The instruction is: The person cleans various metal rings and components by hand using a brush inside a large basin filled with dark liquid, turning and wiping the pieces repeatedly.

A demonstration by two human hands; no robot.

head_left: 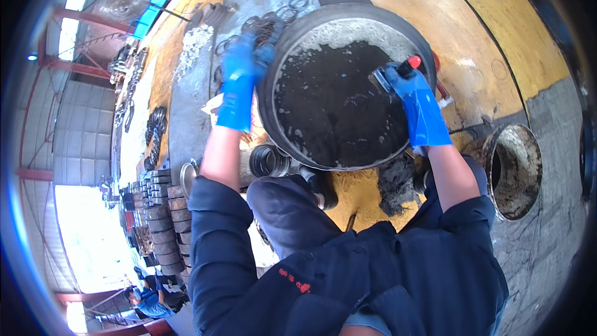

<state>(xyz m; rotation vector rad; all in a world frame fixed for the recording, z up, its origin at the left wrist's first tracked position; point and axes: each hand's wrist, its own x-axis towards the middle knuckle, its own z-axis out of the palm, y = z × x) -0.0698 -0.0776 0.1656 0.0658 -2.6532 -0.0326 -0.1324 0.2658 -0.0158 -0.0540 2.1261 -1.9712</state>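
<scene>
A large round pan (283,140) with a thick dark rim stands in front of my knees. It holds black material, with a pale grey band along the far side. My right hand (413,102), in a blue glove, is closed on a tool with a black, red-tipped handle (410,64) over the pan's right side. The tool's metal head (380,79) faces left; its exact kind is unclear. My left hand (241,71), also gloved in blue, is blurred at the pan's left rim, beside dark metal rings (298,3). Its fingers are smeared, so any hold is hidden.
A dirty open drum (519,174) lies at the right. Dark cylindrical parts (165,236) are stacked at the left, and a black cylinder (267,160) sits by my left knee. A dark clump (398,186) lies below the pan. Another person (152,302) is far at the lower left.
</scene>
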